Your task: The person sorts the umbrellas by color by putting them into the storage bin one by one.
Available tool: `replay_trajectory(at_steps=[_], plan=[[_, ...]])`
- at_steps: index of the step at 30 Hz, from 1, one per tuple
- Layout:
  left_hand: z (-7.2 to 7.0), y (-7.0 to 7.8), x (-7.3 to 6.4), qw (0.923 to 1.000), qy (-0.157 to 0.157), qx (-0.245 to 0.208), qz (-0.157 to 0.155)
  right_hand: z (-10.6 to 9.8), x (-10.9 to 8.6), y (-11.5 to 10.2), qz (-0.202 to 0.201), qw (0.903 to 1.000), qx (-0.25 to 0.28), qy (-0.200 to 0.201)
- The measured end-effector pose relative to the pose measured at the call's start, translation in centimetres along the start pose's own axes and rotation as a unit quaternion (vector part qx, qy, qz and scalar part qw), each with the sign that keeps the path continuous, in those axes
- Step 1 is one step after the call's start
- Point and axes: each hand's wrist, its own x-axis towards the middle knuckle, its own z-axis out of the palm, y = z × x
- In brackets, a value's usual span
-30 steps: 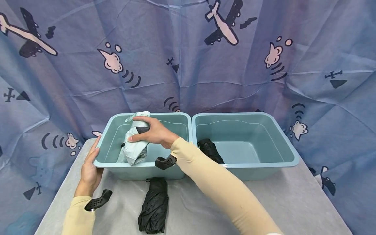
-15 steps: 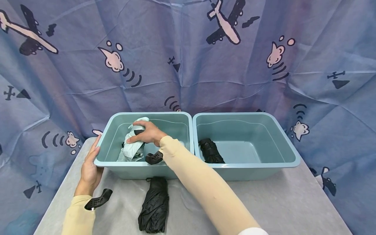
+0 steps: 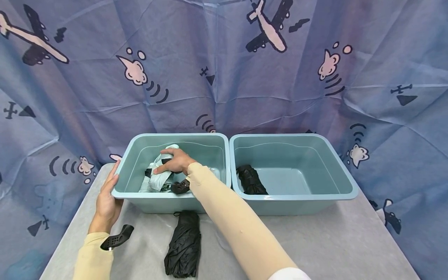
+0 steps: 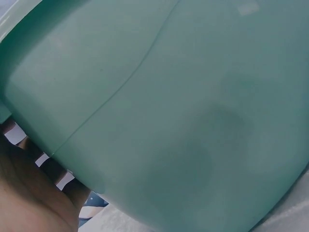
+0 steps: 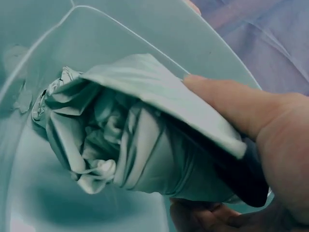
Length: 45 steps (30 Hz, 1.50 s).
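In the head view my right hand [image 3: 176, 161] reaches into the left tub [image 3: 175, 195] and grips a folded pale-green umbrella [image 3: 161, 181] with a black band. Thumb and fingers lie on its opposite sides in the right wrist view, where loose folds of the umbrella [image 5: 140, 145] face the camera. Beside and partly under it, another pale bundle [image 3: 145, 185] with a black part shows at the tub's left side. My left hand [image 3: 107, 202] rests against the left tub's outer wall, fingers extended up to the rim. Its fingers pass behind the tub wall [image 4: 159, 121] in the left wrist view.
The right tub [image 3: 294, 197] stands close beside the left one and contains a black folded umbrella [image 3: 251, 181] at its left side. Another black folded umbrella [image 3: 183, 245] lies on the grey table [image 3: 343, 241] in front. A patterned blue curtain [image 3: 224, 70] hangs behind.
My right hand has lowered the pale-green umbrella deeper into the left tub, and the forearm has shifted left. The left hand stays at the tub's side.
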Motion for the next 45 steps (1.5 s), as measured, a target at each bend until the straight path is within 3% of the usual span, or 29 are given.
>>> replay_trajectory(at_steps=[14,24,30,36,40,45], plan=[[-0.1,0.0,0.1,1.0000,-0.001,0.000,0.001,0.9,1.1,-0.1,0.007,0.9926,-0.121,-0.004],[0.0,0.0,0.2,1.0000,-0.004,-0.002,0.005,1.2,1.4,-0.3,0.012,0.9880,-0.152,-0.025],[-0.1,-0.1,0.1,0.9999,-0.005,0.007,0.006,1.4,1.7,-0.2,0.034,0.9886,-0.141,-0.042],[-0.1,-0.1,0.1,0.9999,-0.005,-0.009,0.009,1.4,2.0,0.0,0.046,0.9798,-0.184,-0.065],[-0.1,-0.1,0.1,0.9999,-0.005,-0.012,0.010,1.4,1.9,0.0,0.051,0.9861,-0.132,-0.087],[-0.1,-0.1,0.1,0.9999,-0.005,-0.009,0.005,1.3,1.7,0.0,0.059,0.9926,-0.063,-0.086]])
